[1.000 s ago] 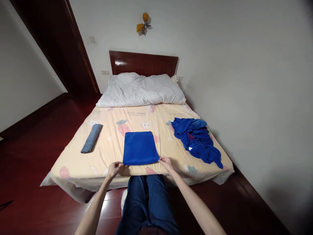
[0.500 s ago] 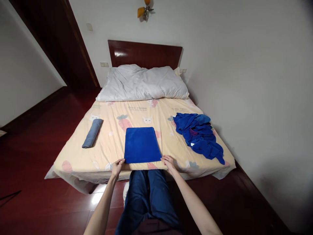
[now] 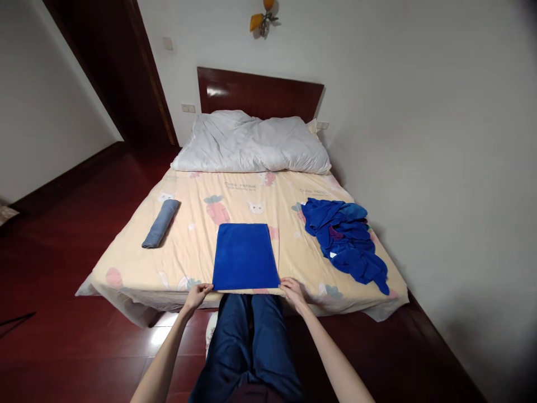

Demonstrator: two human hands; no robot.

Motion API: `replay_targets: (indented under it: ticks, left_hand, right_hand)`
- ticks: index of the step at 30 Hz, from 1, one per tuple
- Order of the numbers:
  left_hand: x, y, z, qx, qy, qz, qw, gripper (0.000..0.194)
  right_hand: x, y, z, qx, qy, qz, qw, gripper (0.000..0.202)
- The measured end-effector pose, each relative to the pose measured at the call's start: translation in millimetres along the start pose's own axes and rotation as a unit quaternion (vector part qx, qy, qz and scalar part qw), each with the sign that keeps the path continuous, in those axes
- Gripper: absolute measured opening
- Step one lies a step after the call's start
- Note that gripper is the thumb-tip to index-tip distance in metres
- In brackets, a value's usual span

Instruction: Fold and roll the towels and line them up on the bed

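A flat blue towel (image 3: 244, 256) lies spread in a near-square by the front edge of the bed. My left hand (image 3: 198, 295) pinches its near left corner between thumb and fingers. At the near right corner, my right hand (image 3: 292, 291) grips the cloth in the same way. Off to the left is a rolled grey-blue towel (image 3: 161, 224), apart from my hands. A crumpled heap of blue towels (image 3: 346, 240), with a bit of purple and white tags showing, rests on the right side of the bed.
The bed wears a yellow patterned sheet (image 3: 193, 224). A bunched pale grey quilt (image 3: 251, 143) lies across its far end, before a dark wooden headboard (image 3: 260, 92). My legs (image 3: 251, 341) stand against the front edge. A white wall (image 3: 440, 168) runs along the right.
The blue towel has slid a little toward me, with both hands drawing back at its near corners. The camera view has shifted slightly.
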State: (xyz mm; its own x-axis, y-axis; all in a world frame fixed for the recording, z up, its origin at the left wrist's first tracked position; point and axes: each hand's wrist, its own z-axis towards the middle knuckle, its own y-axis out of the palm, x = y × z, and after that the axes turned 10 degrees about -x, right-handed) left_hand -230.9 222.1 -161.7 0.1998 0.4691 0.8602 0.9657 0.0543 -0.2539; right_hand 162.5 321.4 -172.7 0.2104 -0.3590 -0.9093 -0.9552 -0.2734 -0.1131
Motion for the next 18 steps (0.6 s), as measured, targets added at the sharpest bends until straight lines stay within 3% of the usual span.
replay_targets:
  ticks: [4,8,14,18]
  left_hand:
    - [17.8,-1.7,18.4,-0.021,-0.018,0.006,1.000,0.069]
    - [44.2,-9.5,55.8,-0.014,-0.020,0.023,0.999,0.062]
    - [77.3,-20.7,127.8,0.023,-0.007,0.046,0.999,0.047]
    - [98.3,-24.6,176.8,0.041,-0.014,0.043,0.998,0.047]
  right_hand:
    - [-16.0,1.4,18.9,-0.016,-0.019,-0.019,1.000,0.037]
    - [-38.7,9.9,56.4,-0.003,-0.045,-0.028,0.999,0.039]
    - [-70.9,26.2,133.7,0.018,-0.052,-0.078,0.995,0.036]
    - [-90.7,29.0,192.4,0.043,-0.037,-0.147,0.987,0.038]
